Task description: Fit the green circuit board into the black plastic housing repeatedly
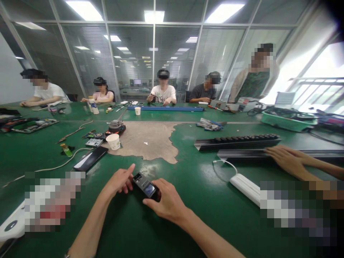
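A small black handheld device with a lit screen lies on the green table mat in front of me. My right hand curls around its lower end. My left hand is just to its left, fingers spread and pointing forward, close to or touching the device's left edge. A white power strip lies to the right of my right hand, apart from it.
A co-worker's hand rests on a black metal rail at right, behind which lies a second, studded rail. A white paper cup, electronic parts and a black slab stand left. Several seated people work across the table.
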### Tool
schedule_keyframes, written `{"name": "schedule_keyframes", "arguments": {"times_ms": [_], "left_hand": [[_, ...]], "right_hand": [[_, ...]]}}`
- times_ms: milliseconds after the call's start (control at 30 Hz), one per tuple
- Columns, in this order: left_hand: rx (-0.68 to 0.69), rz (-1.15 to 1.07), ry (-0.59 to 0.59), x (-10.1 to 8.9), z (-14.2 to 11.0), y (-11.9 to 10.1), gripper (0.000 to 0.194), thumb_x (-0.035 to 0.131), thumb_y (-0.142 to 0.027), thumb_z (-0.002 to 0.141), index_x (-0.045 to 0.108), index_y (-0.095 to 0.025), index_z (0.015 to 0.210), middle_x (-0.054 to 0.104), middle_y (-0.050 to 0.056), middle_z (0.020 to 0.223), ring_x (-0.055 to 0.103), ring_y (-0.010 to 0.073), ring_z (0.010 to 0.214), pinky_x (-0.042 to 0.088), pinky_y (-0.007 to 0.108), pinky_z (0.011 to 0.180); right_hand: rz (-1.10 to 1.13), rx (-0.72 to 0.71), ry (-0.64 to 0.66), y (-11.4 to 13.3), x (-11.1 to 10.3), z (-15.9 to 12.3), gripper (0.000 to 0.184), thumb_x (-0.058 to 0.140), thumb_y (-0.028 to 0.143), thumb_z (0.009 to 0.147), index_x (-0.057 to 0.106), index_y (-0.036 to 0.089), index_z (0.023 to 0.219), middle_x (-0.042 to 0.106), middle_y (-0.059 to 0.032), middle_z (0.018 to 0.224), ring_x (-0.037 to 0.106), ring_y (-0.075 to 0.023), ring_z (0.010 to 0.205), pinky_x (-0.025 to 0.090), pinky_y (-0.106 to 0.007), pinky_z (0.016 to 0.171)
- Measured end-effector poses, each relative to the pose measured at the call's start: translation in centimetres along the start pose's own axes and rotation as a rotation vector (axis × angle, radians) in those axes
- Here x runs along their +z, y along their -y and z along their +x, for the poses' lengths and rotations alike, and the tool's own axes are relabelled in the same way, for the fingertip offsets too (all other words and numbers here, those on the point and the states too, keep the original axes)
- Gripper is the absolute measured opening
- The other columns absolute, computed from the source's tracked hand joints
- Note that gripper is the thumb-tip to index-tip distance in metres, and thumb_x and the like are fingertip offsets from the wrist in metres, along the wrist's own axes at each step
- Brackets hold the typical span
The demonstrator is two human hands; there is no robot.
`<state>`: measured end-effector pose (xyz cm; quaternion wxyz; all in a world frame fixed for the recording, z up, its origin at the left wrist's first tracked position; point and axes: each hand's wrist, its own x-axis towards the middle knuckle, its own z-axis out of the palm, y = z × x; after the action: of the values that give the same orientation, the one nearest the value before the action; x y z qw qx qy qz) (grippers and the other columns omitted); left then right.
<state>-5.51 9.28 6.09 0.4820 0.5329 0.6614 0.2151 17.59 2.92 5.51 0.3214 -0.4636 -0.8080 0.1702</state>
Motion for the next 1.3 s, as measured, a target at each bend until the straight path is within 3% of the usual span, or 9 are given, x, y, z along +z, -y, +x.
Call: {"name": "schedule_keyframes", "arguments": {"times_ms": [167, 367, 600, 833, 1033, 1300], "left_hand": [[0.03, -0.057, -0.003, 0.1, 0.0, 0.3, 0.09, 0.037, -0.093, 0.066, 0.059, -0.01, 0.092, 0.071, 0.014, 0.065, 0.06, 0.018, 0.043, 0.03, 0.023, 0.039], [0.067, -0.057, 0.053, 0.1, -0.2, 0.2, 0.092, 0.033, -0.094, 0.066, 0.062, -0.01, 0.089, 0.071, 0.013, 0.064, 0.06, 0.0179, 0.043, 0.028, 0.023, 0.039], [0.04, -0.066, 0.037, 0.3, -0.4, 0.0, 0.091, 0.042, -0.093, 0.061, 0.062, -0.011, 0.094, 0.071, 0.012, 0.067, 0.06, 0.017, 0.044, 0.028, 0.023, 0.04], [0.074, -0.045, 0.076, 0.3, -0.5, 0.0, 0.088, 0.044, -0.089, 0.067, 0.061, -0.008, 0.1, 0.071, 0.012, 0.069, 0.059, 0.0156, 0.045, 0.027, 0.022, 0.039], [0.067, -0.046, 0.066, 0.3, -0.3, 0.1, 0.089, 0.044, -0.089, 0.067, 0.062, -0.007, 0.097, 0.071, 0.013, 0.069, 0.059, 0.0155, 0.044, 0.027, 0.021, 0.039], [0.062, -0.042, 0.064, 0.3, -0.8, -0.3, 0.086, 0.047, -0.089, 0.064, 0.064, -0.01, 0.094, 0.071, 0.012, 0.068, 0.059, 0.0161, 0.045, 0.027, 0.022, 0.039]], "right_hand": [[0.067, -0.002, -0.063, 0.8, 0.3, -0.2, 0.037, 0.077, 0.042, 0.072, 0.064, 0.02, 0.098, 0.061, -0.0019, 0.08, 0.056, -0.0181, 0.074, 0.044, -0.028, 0.064], [0.182, 0.018, -0.19, 1.2, -1.3, 0.3, 0.027, 0.071, 0.036, 0.077, 0.064, 0.02, 0.097, 0.062, -0.0017, 0.081, 0.057, -0.0161, 0.07, 0.046, -0.028, 0.063], [0.172, 0.144, -0.352, -0.8, -2.8, 1.6, 0.031, 0.065, 0.032, 0.081, 0.062, 0.019, 0.109, 0.064, -0.0056, 0.096, 0.059, -0.0168, 0.076, 0.05, -0.029, 0.068], [-0.11, 0.288, -0.191, -3.0, -1.9, 1.6, 0.029, 0.064, 0.034, 0.08, 0.064, 0.018, 0.104, 0.064, -0.0078, 0.098, 0.061, -0.0225, 0.091, 0.048, -0.034, 0.082], [-0.232, 0.309, -0.116, -2.7, -2.2, 1.1, 0.059, 0.068, 0.047, 0.076, 0.056, 0.018, 0.126, 0.06, -0.0113, 0.113, 0.058, -0.0271, 0.104, 0.046, -0.037, 0.089], [-0.209, 0.302, -0.1, -2.8, -2.0, 1.1, 0.042, 0.067, 0.033, 0.076, 0.06, 0.019, 0.115, 0.063, -0.0106, 0.105, 0.059, -0.0265, 0.1, 0.047, -0.037, 0.087]]}}
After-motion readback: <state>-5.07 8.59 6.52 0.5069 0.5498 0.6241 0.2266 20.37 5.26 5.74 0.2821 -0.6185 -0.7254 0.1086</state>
